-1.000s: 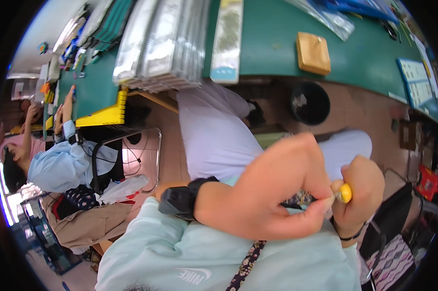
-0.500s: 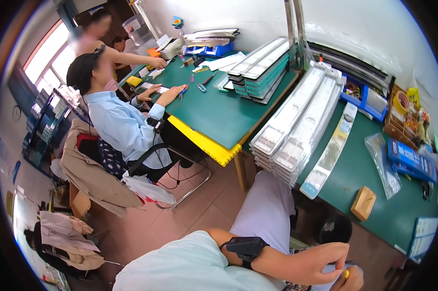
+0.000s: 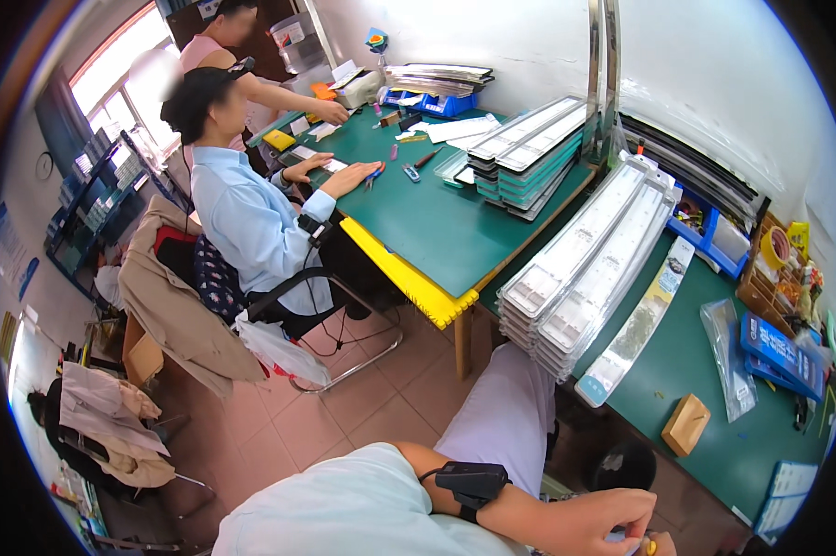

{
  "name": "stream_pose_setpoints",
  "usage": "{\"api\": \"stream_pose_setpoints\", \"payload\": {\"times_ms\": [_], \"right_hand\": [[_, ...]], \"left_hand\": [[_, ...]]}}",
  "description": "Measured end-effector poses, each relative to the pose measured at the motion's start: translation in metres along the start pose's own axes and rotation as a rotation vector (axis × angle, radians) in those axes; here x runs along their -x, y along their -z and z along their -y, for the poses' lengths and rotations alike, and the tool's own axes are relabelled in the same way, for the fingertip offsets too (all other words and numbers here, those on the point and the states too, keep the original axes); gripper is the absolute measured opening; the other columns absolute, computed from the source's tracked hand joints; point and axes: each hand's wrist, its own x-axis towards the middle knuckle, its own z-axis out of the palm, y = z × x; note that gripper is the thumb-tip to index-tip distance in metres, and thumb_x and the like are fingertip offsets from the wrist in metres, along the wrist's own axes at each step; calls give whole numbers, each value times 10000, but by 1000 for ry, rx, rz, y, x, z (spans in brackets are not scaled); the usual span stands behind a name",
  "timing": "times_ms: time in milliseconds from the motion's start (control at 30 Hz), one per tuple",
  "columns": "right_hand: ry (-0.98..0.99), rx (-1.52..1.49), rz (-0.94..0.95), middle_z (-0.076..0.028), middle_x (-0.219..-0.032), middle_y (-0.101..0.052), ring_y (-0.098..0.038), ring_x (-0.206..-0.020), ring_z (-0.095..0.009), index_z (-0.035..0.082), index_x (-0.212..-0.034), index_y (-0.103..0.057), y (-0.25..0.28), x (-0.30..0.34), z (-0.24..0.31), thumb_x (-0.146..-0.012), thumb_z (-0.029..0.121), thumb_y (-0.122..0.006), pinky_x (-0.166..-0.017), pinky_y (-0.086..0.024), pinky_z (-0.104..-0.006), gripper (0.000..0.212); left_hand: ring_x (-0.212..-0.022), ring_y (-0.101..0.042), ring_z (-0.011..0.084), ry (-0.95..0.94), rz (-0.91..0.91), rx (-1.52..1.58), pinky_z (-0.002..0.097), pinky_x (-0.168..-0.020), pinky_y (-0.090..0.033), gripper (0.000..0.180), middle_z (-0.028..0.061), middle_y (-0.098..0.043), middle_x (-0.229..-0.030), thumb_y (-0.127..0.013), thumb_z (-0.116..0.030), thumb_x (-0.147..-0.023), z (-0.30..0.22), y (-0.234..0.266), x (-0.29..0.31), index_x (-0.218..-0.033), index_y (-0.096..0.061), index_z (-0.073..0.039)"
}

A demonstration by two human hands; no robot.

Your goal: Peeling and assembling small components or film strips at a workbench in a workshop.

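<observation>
Both my hands are close together at the lower right edge of the picture, over my lap. My left hand (image 3: 617, 515) is curled with its fingers bent down toward the thumb; whatever it pinches is hidden, though a pale bit shows below the fingers. Only the fingers of my right hand (image 3: 666, 545) show, cut off by the picture's edge. They are closed on a small round yellow thing (image 3: 652, 547), too small to name more exactly. A black device (image 3: 471, 484) is strapped round my left forearm.
Stacked white plastic-wrapped trays (image 3: 575, 269), a long pale strip (image 3: 638, 324) and a wooden block (image 3: 686, 424) lie on the green table (image 3: 622, 389) at my right. Blue boxes (image 3: 779, 352) stand farther right. A co-worker in light blue (image 3: 251, 204) sits at the left.
The view has tilted, so the tables and co-workers appear lower and the far ones farther right. My hands sit slightly lower and to the left in the picture, still close together.
</observation>
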Motion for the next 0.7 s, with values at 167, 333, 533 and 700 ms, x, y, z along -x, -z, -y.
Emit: {"api": "stream_pose_setpoints", "payload": {"times_ms": [167, 333, 533, 700], "right_hand": [[29, 3, 80, -159, -634, -492, -481, -536, -335, 11, -753, -534, 4, -4, 8, -915, 261, -441, -494, -384, -400, 312], [27, 46, 110, -165, -661, -505, -490, -559, -338, 11, -783, -544, 2, -2, 2, -907, 250, -464, -503, -391, -392, 281], [-111, 21, 96, -167, -790, -525, -500, -725, -345, 3, -898, -517, -5, 28, -9, -799, 62, -516, -649, -363, -410, 115], [-226, 42, -44, -152, -704, -523, -485, -579, -340, -1, -844, -520, -5, 8, -4, -778, 29, -558, -512, -358, -396, 82]], "left_hand": [[-630, -477, 243, -10, -11, -18, 322, -552, -372, 152, 104, -478, -688, -594, -92, -742, -2, 1, 1, -686, -474, -16], [-752, -466, 261, 24, -4, -12, 344, -654, -374, 148, 87, -451, -770, -575, -64, -703, 3, 0, 8, -706, -429, -43], [-761, -452, 258, 46, 24, -41, 333, -669, -364, 133, 76, -454, -786, -593, -67, -699, 11, -3, 8, -743, -468, -61], [-718, -483, 229, -41, 123, 42, 322, -651, -369, 141, 34, -489, -732, -610, -35, -699, 10, -2, 5, -751, -484, -74]]}}
